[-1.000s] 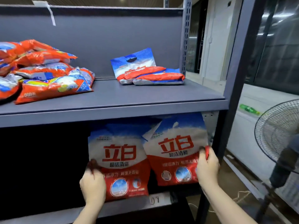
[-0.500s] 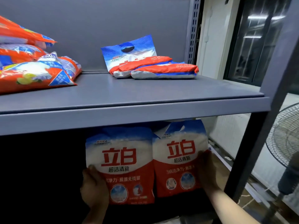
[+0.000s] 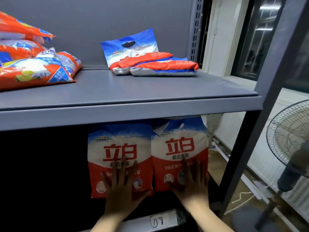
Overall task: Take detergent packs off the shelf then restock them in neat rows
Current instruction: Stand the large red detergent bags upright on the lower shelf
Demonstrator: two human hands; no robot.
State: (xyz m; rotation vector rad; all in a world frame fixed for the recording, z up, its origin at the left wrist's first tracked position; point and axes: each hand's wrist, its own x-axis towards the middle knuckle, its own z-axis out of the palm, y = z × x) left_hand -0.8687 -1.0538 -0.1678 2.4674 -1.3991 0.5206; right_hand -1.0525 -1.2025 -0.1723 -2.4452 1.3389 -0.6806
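Two detergent packs upright on the lower shelf, side by side, edges touching or nearly so — left pack (image 3: 120, 148) and right pack (image 3: 179, 143). Long axes vertical, tops up under the upper shelf (image 3: 130, 113), printed fronts facing out toward the camera, red bands at the bottom. Right pack sits slightly higher and tilts a touch, top corner folded.

Left hand (image 3: 122, 190) flat vs. the lower front of the left pack, fingers straight and spread, pointing up — open grip, pressing, nothing clasped. Right hand (image 3: 190, 181) same on the right pack: fingers splayed and straight, palm on the red band, open.

On the upper shelf: pile of orange packs (image 3: 38, 69) at far left, lying flat and stacked. Toward the right rear, two flat packs (image 3: 160, 66) lying w/ long axes running left-right, plus one blue-topped pack (image 3: 130, 46) leaning vs. the back panel behind them, handle hole up.

Label "08" (image 3: 158, 221) on the lower shelf's front edge, between the forearms. Standing fan (image 3: 291, 139) at right, beyond the shelf post.
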